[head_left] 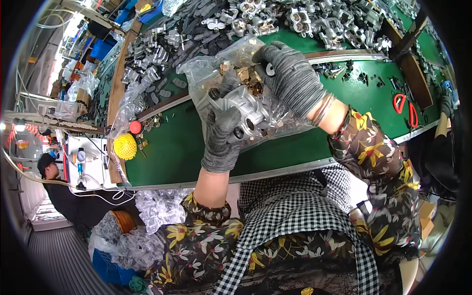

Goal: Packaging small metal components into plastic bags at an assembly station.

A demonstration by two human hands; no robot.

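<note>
My left hand [222, 132], in a grey knit glove, is closed around a silver metal brake caliper [248, 110] with round bores and dark round ends. Beneath it lies a clear plastic bag [196, 73] with small brass-coloured parts [251, 81] showing in its mouth. Over the bag's right side my gloved right hand [292, 78] bends its fingers. A small round part [270, 69] with a pale rim shows at those fingers, pinched between them. The palm side of that hand is hidden.
Many calipers [329, 29] and dark brake pads [196, 29] are heaped at the back of the green table [167, 164]. Red-handled scissors [405, 108] lie to the right. A yellow knobbly ball [125, 147] and a red ball [135, 127] sit left. Another person [64, 182] is at far left.
</note>
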